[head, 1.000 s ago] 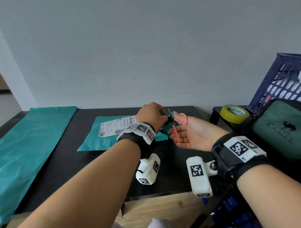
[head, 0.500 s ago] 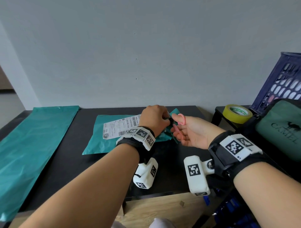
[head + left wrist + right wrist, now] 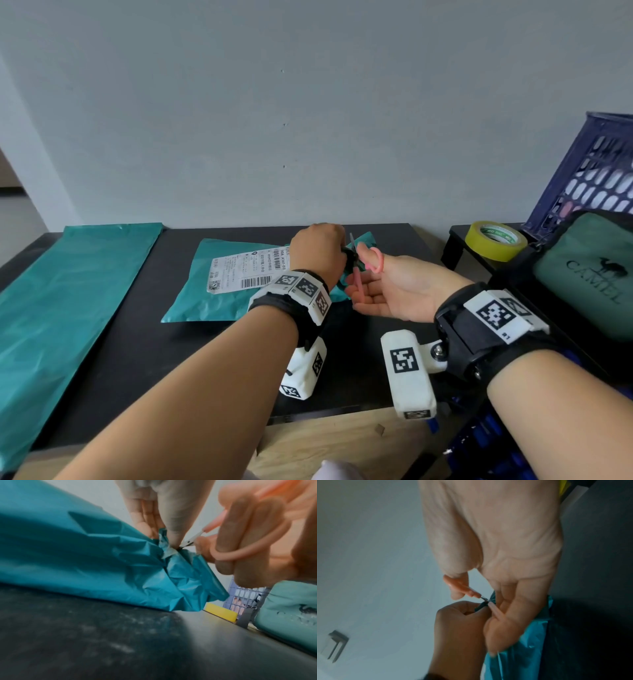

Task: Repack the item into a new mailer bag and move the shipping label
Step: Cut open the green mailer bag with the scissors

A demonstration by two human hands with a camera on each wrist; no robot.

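The left hand pinches the crumpled end of the teal plastic mailer bag; the right hand grips pink-handled scissors, their blades at this end.

**Centre crowded, front strip open**

Both hands meet over the right end of the labelled mailer: the left hand pinches its bunched corner, the right hand works the scissors against it, with no gap between them. Bare table runs open along the near edge and between the two mailers. The spare mailer covers the left side. Tape, crate and pouch block the right.
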